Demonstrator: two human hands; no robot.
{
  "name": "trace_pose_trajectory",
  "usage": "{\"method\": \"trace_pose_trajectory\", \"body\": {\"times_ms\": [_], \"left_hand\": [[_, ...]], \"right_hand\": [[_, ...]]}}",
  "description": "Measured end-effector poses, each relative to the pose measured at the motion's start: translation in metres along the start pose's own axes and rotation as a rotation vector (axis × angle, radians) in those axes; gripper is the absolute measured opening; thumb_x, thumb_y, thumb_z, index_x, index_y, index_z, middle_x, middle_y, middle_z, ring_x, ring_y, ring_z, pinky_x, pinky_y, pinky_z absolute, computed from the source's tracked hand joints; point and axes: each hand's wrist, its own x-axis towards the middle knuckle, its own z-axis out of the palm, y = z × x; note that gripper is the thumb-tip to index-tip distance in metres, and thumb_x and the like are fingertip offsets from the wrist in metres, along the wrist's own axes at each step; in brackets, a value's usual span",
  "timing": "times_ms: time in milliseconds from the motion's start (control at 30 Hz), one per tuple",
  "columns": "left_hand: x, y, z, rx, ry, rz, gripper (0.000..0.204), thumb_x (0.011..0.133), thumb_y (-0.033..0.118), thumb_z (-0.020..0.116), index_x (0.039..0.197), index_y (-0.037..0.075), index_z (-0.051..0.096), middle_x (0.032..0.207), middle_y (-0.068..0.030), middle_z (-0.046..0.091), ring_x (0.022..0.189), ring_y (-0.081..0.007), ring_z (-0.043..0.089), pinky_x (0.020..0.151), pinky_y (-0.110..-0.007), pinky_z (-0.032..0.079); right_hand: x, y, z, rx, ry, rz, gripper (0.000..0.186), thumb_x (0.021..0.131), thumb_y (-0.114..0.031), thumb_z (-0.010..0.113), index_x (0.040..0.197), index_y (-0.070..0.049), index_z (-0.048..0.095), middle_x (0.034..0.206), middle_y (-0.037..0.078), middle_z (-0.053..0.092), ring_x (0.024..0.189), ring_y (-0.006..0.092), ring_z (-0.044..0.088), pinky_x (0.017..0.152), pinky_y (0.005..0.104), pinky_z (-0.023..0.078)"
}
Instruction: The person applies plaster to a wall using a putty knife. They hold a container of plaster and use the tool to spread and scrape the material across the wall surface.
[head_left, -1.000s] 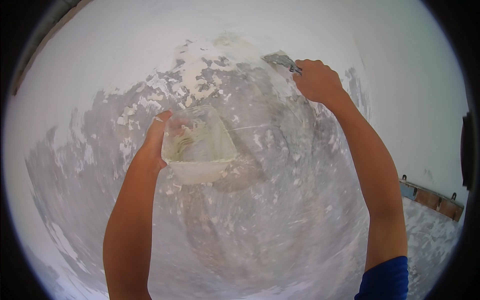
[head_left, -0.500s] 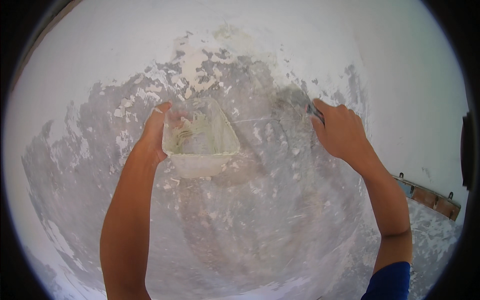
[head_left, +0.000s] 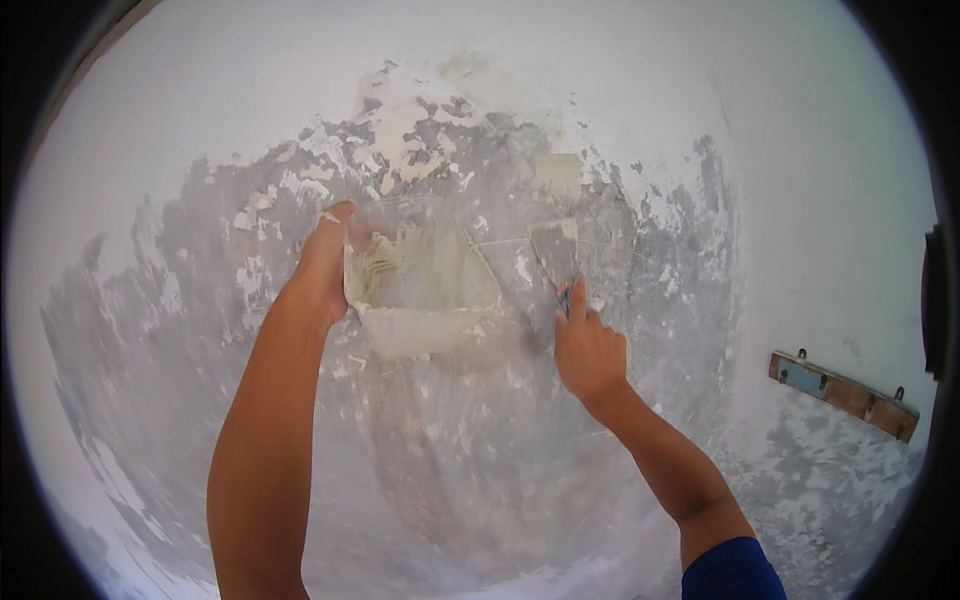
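Note:
My left hand grips the left side of a translucent plastic tub, tilted so its inside shows. Pale filler paste smears the tub's inner walls and rim. To the right of the tub, my right hand is closed round the handle of a putty knife, forefinger stretched along it, blade pointing up. Some pale paste sits on the blade's upper end. Just above the blade, a fresh pale patch shows on the wall. Whether the blade touches the wall, I cannot tell.
Grey bare plaster with flaking white paint covers the middle of the wall. Smooth white paint surrounds it above. A wooden hook rack is fixed on the right-hand wall. A dark object stands at the far right edge.
My right hand has moved left and down with the putty knife, which now points upward. A pale patch now shows on the wall above it. The tub has shifted slightly right in view.

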Motion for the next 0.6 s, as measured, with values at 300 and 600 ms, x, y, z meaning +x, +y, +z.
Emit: {"method": "trace_pose_trajectory", "body": {"times_ms": [300, 600], "left_hand": [[0.010, -0.005, -0.012, -0.026, -0.064, 0.056, 0.056, 0.099, 0.054, 0.050, 0.116, 0.005, 0.070, 0.109, -0.0142, 0.068, 0.097, -0.0279, 0.066, 0.088, -0.045, 0.056], [-0.014, 0.005, -0.002, 0.044, 0.005, 0.010, 0.057, 0.100, 0.054, 0.046, 0.116, 0.005, 0.070, 0.112, -0.0137, 0.066, 0.101, -0.0284, 0.064, 0.094, -0.045, 0.053]], "right_hand": [[0.040, 0.017, -0.066, 0.005, 0.297, -0.156, 0.059, 0.106, -0.030, 0.054, 0.154, 0.002, 0.041, 0.075, 0.020, 0.066, 0.057, 0.0344, 0.066, 0.049, 0.0458, 0.051], [0.152, 0.054, -0.072, -0.275, 0.197, -0.258, 0.050, 0.108, -0.039, 0.051, 0.157, -0.034, 0.044, 0.089, 0.015, 0.069, 0.067, 0.0299, 0.069, 0.064, 0.0461, 0.055]]}}
